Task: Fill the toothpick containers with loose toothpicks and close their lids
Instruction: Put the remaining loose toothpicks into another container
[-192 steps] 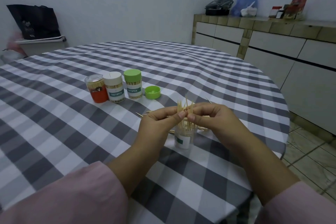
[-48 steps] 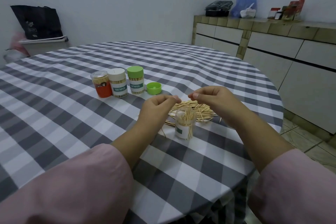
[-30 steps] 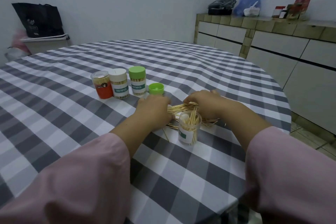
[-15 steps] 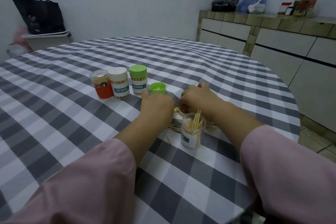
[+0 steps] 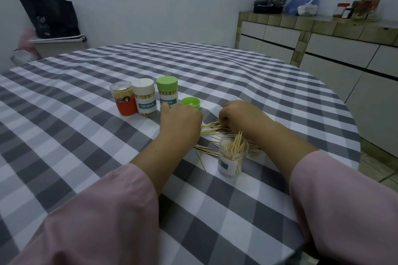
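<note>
The left hand point(image 5: 179, 123) and the right hand point(image 5: 241, 117) are both curling down over the pile of thin wooden toothpicks point(image 5: 212, 130) lying near the right edge of the round table with the grey and white checked cloth point(image 5: 86, 135); the curled fingers are hiding what they are pinching. The open clear plastic jar point(image 5: 232, 157) is standing just beside the right wrist, half full. A sleeve could be knocking it over, spilling everything.

Hands: left hand point(image 5: 180, 122) and right hand point(image 5: 241, 116) rest curled on loose toothpicks point(image 5: 212, 130).
Open container point(image 5: 232, 155): upright, partly filled.
Green lid point(image 5: 190, 102): beside three closed containers point(image 5: 144, 99).
</note>
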